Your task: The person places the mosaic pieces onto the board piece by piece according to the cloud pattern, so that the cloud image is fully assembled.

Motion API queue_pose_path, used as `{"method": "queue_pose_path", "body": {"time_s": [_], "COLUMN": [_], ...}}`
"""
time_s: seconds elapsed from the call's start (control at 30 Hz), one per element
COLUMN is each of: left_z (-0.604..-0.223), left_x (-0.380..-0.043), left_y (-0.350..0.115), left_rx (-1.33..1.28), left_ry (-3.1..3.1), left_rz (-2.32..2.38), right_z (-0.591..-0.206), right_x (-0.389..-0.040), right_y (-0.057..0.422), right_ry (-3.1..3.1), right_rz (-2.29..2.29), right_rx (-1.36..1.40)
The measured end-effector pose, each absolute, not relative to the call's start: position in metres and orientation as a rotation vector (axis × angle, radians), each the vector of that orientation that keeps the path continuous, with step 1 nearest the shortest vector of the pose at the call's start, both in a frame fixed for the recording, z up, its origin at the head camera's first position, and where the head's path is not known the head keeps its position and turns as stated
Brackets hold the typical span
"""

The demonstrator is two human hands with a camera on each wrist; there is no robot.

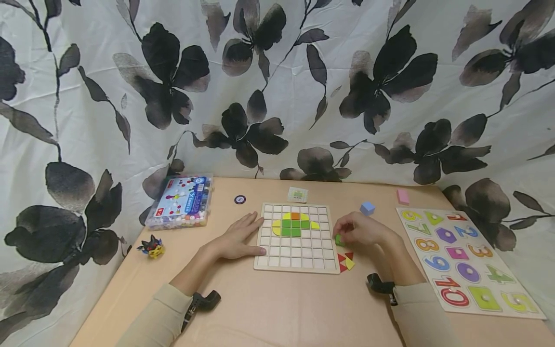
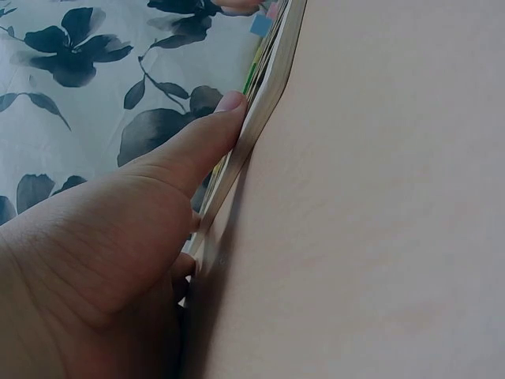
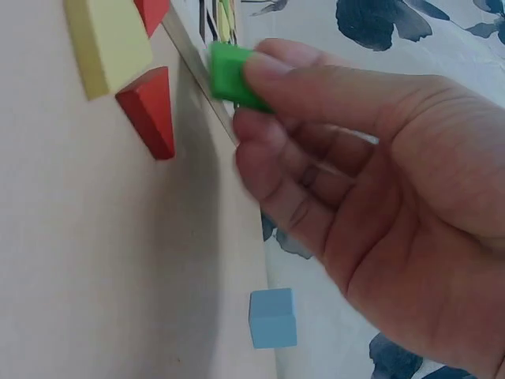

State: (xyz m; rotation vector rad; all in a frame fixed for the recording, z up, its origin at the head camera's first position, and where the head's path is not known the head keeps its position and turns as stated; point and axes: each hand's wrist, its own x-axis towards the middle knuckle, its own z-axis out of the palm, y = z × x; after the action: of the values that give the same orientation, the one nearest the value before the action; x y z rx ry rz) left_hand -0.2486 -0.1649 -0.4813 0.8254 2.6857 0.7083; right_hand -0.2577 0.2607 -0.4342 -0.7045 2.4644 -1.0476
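A white gridded wooden board (image 1: 277, 262) lies flat on the table. On it, several green squares (image 1: 291, 232), an orange square (image 1: 295, 216) and yellow pieces with curved edges (image 1: 276, 228) form a pattern. My left hand (image 1: 236, 239) rests against the board's left side, fingers extended, with the thumb (image 2: 213, 126) touching the edge in the left wrist view. Just off the board's right side, my right hand (image 1: 362, 229) pinches a small green block (image 3: 229, 75) between thumb and fingers. Beneath that hand lie red triangles (image 3: 151, 114) and a yellow block (image 3: 106, 47).
A small patterned card (image 1: 297, 194) lies behind the board, near a dark round disc (image 1: 240, 199). Blue (image 1: 367, 208) and pink (image 1: 403, 196) blocks stand back right. A number puzzle board (image 1: 470, 270) lies right; a plastic case (image 1: 179, 202) and toy figure (image 1: 152, 247) are left.
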Motion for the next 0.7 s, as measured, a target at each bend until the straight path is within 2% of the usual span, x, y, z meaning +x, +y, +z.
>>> {"method": "queue_pose_path", "body": {"time_s": [0.27,0.7], "left_z": [-0.481,-0.481], "left_x": [-0.249,-0.248], "left_y": [-0.165,-0.165], "left_rx": [0.821,0.828], "left_ry": [2.691,2.693], "left_rz": [0.712,0.711], "right_z": [-0.434,-0.434], "right_x": [-0.255,-0.252], "right_y": [0.263,0.233], "right_ry": [2.674,2.742], "right_rz": [-1.214,-1.39], "right_rx": [-0.687,-0.491]}}
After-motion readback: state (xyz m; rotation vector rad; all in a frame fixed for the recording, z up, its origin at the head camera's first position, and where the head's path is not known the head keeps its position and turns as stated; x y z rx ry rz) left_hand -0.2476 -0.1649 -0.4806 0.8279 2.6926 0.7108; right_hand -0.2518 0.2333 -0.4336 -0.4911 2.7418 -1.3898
